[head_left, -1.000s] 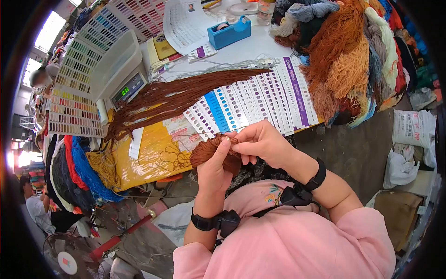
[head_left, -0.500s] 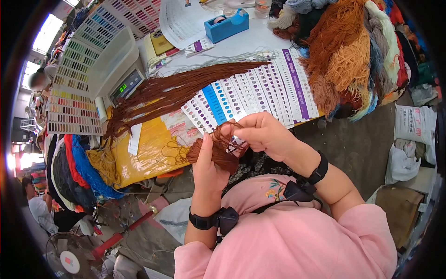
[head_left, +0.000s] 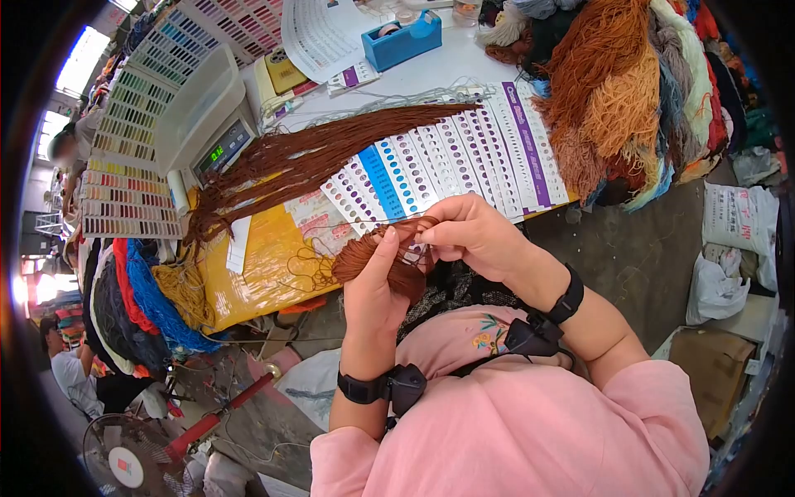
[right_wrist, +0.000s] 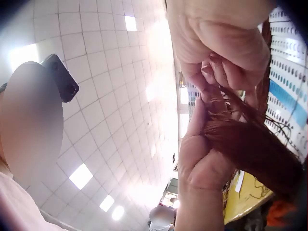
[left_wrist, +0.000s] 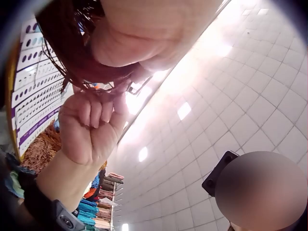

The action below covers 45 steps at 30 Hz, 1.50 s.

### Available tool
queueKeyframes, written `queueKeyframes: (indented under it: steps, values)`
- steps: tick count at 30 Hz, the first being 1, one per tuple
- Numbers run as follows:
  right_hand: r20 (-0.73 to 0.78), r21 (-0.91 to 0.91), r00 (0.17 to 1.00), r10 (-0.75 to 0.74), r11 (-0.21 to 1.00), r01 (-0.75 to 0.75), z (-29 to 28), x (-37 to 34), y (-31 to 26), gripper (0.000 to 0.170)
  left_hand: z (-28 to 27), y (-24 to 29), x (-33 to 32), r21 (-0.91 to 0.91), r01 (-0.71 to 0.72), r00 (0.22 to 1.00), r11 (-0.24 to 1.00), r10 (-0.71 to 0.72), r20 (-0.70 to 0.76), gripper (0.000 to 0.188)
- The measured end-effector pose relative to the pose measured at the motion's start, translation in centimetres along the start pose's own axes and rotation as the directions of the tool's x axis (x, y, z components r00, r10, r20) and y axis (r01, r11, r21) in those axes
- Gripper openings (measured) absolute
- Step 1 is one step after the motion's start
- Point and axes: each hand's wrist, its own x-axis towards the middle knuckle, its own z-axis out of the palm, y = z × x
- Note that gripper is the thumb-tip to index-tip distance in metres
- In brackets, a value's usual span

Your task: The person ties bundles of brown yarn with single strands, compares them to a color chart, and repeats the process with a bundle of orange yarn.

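Observation:
A bundle of reddish-brown yarn (head_left: pixel 354 258) lies in my left hand (head_left: pixel 371 298), gripped between the thumb and the fingers. Its smooth, thick part sticks out to the left, and loose thin ends trail over the table edge. My right hand (head_left: pixel 476 238) pinches a few strands at the bundle's right end, close by the left fingertips. In the right wrist view, strands (right_wrist: pixel 224 103) stretch between the two hands. Seen from the left wrist, the right hand (left_wrist: pixel 94 118) has its fingers curled in at the yarn.
Long brown strands (head_left: pixel 331 153) lie across the table over colour cards (head_left: pixel 451 157). Behind stand a digital scale (head_left: pixel 219 153), a blue tape dispenser (head_left: pixel 403 41) and thread sample charts (head_left: pixel 128 149). Heaped yarn skeins (head_left: pixel 621 99) sit at the right; more skeins (head_left: pixel 157 282) hang at the left.
My right hand has drawn strands up from the bundle's end, loosening them, then come back nearer the left hand. The left hand has kept its hold on the yarn.

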Motion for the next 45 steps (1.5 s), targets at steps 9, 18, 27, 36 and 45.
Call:
queueKeyframes:
  steps: [9, 18, 27, 36, 45]
  values:
    - [-0.019, -0.016, 0.996, 0.085, 0.996, -0.086, -0.6, -0.3, -0.2, 0.01, 0.2, 0.1, -0.1, -0.08, 0.054, 0.996, 0.995, -0.049, 0.069, 0.033]
    - [-0.135, -0.181, 0.99, 0.041, 0.981, -0.066, 2.1, -0.3, -1.1, 0.011, 1.2, 0.1, -0.3, 0.126, 0.058, 0.995, 0.99, -0.068, 0.078, 0.042]
    - [-0.119, -0.064, 0.992, 0.044, 0.997, -0.052, 1.6, 0.1, -0.7, 0.009, 1.7, 0.3, -0.5, 0.104, 0.06, 0.992, 0.993, -0.071, 0.102, 0.044]
    - [-0.127, -0.07, 0.991, -0.047, 0.997, 0.038, 1.7, 0.3, -0.3, 0.005, 1.0, -0.1, 0.1, 0.11, 0.0, 0.998, 0.994, 0.008, -0.066, 0.031]
    - [0.296, 0.272, 0.93, 0.218, 0.914, -0.301, -1.0, -1.5, -1.7, 0.007, 1.0, 2.2, 0.2, 0.317, 0.042, 0.999, 0.947, -0.048, 0.01, 0.017]
